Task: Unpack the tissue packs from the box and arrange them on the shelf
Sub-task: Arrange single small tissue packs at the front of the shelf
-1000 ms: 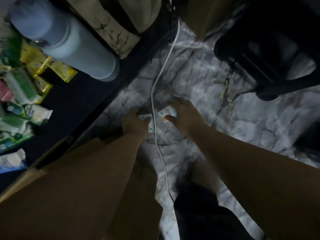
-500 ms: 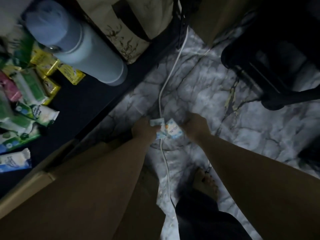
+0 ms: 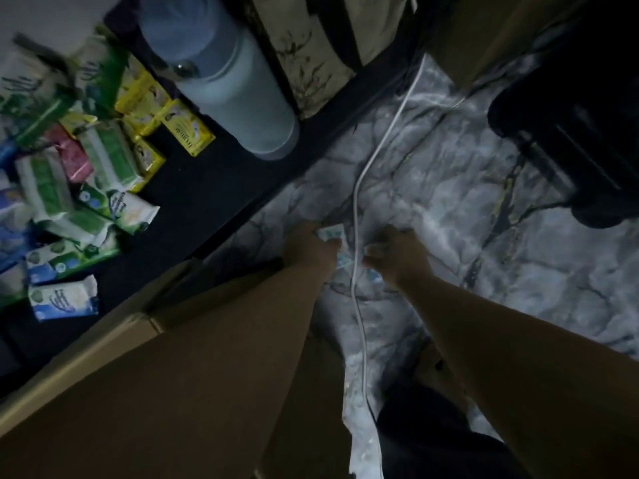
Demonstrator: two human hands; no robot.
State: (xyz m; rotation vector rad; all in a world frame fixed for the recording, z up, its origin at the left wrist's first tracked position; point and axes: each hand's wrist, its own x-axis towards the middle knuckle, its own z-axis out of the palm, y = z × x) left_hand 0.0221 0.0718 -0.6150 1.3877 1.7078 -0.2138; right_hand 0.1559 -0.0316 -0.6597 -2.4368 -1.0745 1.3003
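Observation:
Both arms reach down to the marble-patterned floor (image 3: 449, 209). My left hand (image 3: 307, 245) is closed on a small white and blue tissue pack (image 3: 331, 233). My right hand (image 3: 397, 252) is closed on another small tissue pack (image 3: 375, 248), mostly hidden by the fingers. A white cable (image 3: 356, 236) runs between the two hands. The cardboard box (image 3: 114, 340) lies at lower left, partly under my left arm. On the dark shelf (image 3: 193, 188) at the left lie several tissue packs, green and white (image 3: 114, 157), yellow (image 3: 188, 133), pink (image 3: 72, 157) and blue and white (image 3: 64, 300).
A pale blue cylindrical container (image 3: 221, 74) stands on the shelf, with a cream patterned bag (image 3: 311, 46) behind it. A black wheeled object (image 3: 570, 115) sits at upper right. My foot and dark trouser leg (image 3: 425, 426) are at the bottom.
The view has shifted, showing more of the shelf. My hands have drawn apart, each with its pack, to either side of the white cable.

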